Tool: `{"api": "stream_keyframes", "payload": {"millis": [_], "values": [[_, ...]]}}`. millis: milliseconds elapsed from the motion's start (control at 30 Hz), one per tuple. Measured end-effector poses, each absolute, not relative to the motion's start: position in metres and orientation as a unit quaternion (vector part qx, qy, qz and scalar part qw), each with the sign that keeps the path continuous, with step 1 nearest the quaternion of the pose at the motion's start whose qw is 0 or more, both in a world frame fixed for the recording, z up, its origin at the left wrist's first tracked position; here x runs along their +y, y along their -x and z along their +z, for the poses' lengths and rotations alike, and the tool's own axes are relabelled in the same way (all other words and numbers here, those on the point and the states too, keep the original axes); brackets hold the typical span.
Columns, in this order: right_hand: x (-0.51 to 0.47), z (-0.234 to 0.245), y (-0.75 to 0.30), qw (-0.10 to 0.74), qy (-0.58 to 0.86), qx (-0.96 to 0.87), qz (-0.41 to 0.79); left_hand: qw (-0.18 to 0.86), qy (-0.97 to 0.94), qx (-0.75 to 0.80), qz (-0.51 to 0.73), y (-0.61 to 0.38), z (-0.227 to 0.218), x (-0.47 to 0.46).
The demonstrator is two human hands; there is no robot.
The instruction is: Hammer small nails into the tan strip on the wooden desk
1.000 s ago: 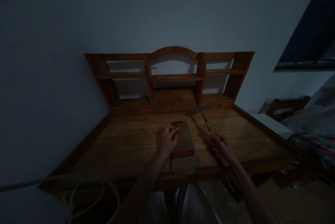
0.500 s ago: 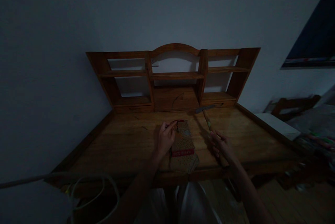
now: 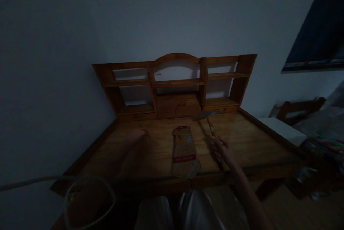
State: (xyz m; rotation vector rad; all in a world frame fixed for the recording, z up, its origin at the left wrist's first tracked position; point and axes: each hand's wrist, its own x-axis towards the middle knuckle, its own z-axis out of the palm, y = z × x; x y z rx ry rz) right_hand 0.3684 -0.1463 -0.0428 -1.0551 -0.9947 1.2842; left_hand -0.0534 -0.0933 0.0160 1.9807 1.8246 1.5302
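My right hand [image 3: 223, 152] is closed around the wooden handle of a hammer [image 3: 211, 127], whose dark metal head is raised toward the back of the desk. My left hand [image 3: 135, 135] reaches over the left part of the desktop, beside a thin dark nail-like piece [image 3: 147, 135]. Blur and dim light hide whether its fingers hold the piece. A second thin sliver [image 3: 140, 125] lies just behind it. Between my hands, a torn piece of cardboard [image 3: 185, 147] with a red printed band lies flat on the desk.
The wooden desk [image 3: 161, 162] has a shelf unit [image 3: 178, 83] along its back, against the wall. A pale cable [image 3: 88, 178] loops in front at the lower left. To the right are a white surface [image 3: 283, 129] and a wooden chair back [image 3: 301, 110].
My left hand has left the cardboard's far end and moved left to the thin pieces. My right hand still holds the hammer in about the same place. The view has shifted slightly.
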Motion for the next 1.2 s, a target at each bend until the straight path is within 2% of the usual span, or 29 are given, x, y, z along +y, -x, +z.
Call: {"api": "stream_keyframes", "payload": {"millis": [67,233,300,367,467,600,700,767,900,1200], "values": [[-0.147,-0.042,-0.367,0.564,0.462,-0.422,0.539,0.041,-0.684,0.587,0.431,0.057,0.014,-0.087],[-0.15,-0.041,-0.365,0.556,0.46,-0.453,0.524,0.021,-0.844,0.525,0.11,0.064,0.001,-0.065],[-0.149,-0.042,-0.366,0.549,0.457,-0.454,0.532,0.0,-0.851,0.518,0.084,0.064,-0.001,-0.062],[-0.148,-0.043,-0.368,0.544,0.454,-0.447,0.546,0.0,-0.843,0.527,0.105,0.058,-0.001,-0.065],[-0.147,-0.043,-0.371,0.541,0.442,-0.439,0.565,0.035,-0.812,0.538,0.223,0.035,0.002,-0.081],[-0.146,-0.04,-0.375,0.536,0.437,-0.427,0.583,0.19,-0.698,0.508,0.468,-0.022,-0.003,-0.112],[-0.146,-0.039,-0.378,0.529,0.428,-0.423,0.599,0.275,-0.608,0.496,0.555,-0.062,-0.017,-0.127],[-0.146,-0.04,-0.379,0.525,0.425,-0.426,0.602,0.289,-0.58,0.502,0.573,-0.082,-0.029,-0.129],[-0.147,-0.04,-0.379,0.526,0.43,-0.433,0.593,0.233,-0.577,0.533,0.573,-0.104,-0.047,-0.122],[-0.149,-0.043,-0.375,0.526,0.453,-0.434,0.575,0.201,-0.617,0.531,0.545,-0.112,-0.056,-0.124]]}}
